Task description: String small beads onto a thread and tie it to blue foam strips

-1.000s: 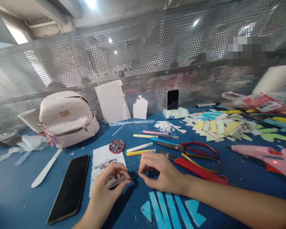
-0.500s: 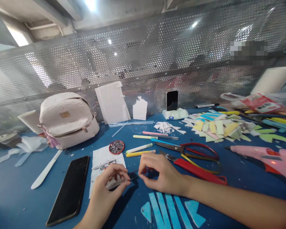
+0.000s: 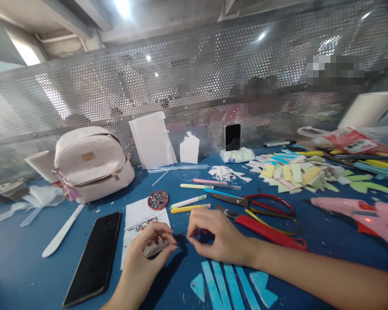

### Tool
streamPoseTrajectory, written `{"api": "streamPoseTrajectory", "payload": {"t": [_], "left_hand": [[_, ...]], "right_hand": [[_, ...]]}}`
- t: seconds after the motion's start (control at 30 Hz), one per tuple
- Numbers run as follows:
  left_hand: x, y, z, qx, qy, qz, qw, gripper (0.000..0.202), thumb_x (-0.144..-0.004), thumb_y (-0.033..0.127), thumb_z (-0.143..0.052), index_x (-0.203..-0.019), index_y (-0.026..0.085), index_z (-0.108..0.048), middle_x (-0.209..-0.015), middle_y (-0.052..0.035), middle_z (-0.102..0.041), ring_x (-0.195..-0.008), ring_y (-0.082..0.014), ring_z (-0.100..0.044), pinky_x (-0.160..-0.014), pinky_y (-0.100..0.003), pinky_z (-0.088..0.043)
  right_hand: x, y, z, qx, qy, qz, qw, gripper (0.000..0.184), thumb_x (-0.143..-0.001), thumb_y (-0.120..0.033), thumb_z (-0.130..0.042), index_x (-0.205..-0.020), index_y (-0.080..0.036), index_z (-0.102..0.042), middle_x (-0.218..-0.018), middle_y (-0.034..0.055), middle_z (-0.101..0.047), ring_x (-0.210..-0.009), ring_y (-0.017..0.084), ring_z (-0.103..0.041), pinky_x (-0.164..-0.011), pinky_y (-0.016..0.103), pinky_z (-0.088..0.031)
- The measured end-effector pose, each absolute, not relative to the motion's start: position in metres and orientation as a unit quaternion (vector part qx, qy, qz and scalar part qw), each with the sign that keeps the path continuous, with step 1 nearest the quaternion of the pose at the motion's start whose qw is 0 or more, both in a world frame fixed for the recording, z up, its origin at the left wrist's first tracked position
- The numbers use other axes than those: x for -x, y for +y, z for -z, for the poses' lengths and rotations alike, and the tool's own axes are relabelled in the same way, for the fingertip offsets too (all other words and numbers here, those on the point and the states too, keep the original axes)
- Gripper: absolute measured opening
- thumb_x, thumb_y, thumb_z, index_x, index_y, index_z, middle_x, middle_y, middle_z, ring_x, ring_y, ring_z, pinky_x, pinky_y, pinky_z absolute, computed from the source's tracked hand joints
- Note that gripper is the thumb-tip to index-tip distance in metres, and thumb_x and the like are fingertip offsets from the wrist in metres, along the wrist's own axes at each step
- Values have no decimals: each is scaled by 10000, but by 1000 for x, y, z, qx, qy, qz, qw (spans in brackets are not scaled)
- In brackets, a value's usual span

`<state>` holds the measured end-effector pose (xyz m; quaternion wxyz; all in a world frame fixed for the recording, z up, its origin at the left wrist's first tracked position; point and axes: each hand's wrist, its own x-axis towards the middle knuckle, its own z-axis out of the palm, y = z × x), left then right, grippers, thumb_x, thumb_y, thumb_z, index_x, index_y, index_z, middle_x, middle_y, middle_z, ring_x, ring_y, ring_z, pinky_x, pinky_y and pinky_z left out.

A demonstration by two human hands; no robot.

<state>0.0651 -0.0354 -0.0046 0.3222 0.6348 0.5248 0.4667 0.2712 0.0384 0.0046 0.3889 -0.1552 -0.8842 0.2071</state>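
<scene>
My left hand (image 3: 150,249) is closed in a pinch over the right edge of a white paper sheet (image 3: 129,215) scattered with small dark bits. My right hand (image 3: 216,237) pinches just beside it, thumb against forefinger. Between the two sets of fingertips shows a thin dark line, too fine to name. Behind my left hand stands a round red-rimmed dish (image 3: 158,200) full of dark, glittery bits. Blue strips (image 3: 234,284) lie in front of my right hand, flanked by blue cut pieces (image 3: 198,287). Red-handled scissors (image 3: 268,204) rest beyond my right wrist.
To the left are a black phone (image 3: 93,258), a white plastic knife (image 3: 63,230) and a pale backpack (image 3: 92,165). Several markers (image 3: 190,208) lie ahead. A red-handled cutting tool (image 3: 268,232) flanks my right forearm; farther right are a pink glue gun (image 3: 352,209) and paper scraps (image 3: 297,172).
Both hands keep almost the same pinched poses close together. The view has shifted very slightly; nothing on the table has visibly moved.
</scene>
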Motion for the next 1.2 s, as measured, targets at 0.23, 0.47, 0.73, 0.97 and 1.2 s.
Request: {"api": "streamPoseTrajectory", "payload": {"t": [0.23,0.47,0.73,0.97,1.2], "left_hand": [[-68,-37,5,-623,522,-488,318,158,-758,137,-673,-883,228,-640,-762,20,-694,-709,-154,-628,-697,-255,-473],[-69,-37,5,-628,528,-486,301,135,-763,151,-671,-874,220,-639,-760,14,-690,-714,-160,-632,-697,-261,-466],[-69,-38,4,-637,535,-479,281,119,-779,175,-673,-885,227,-653,-751,7,-714,-703,-169,-634,-674,-267,-458],[-66,-38,6,-645,534,-475,271,129,-787,177,-675,-902,234,-669,-780,2,-743,-702,-171,-655,-671,-263,-478],[-64,-39,8,-646,525,-482,272,160,-804,171,-664,-952,232,-665,-784,2,-754,-709,-169,-664,-697,-262,-501]], "right_hand": [[-272,38,-4,160,-884,-203,389,92,-789,-87,-560,-773,-178,-562,-711,-12,-565,-651,119,-504,-599,234,-374],[-272,39,-4,159,-887,-201,384,87,-791,-98,-560,-772,-182,-559,-711,-11,-565,-653,122,-505,-600,237,-379],[-272,40,-3,158,-889,-199,382,89,-790,-96,-565,-782,-184,-559,-715,-15,-561,-655,119,-509,-595,235,-381],[-272,38,-6,155,-885,-203,389,87,-791,-95,-554,-770,-180,-559,-698,-15,-563,-629,114,-501,-580,228,-376],[-272,38,-4,157,-887,-195,387,82,-799,-101,-557,-780,-181,-560,-708,-11,-565,-645,119,-507,-588,231,-378]]}}
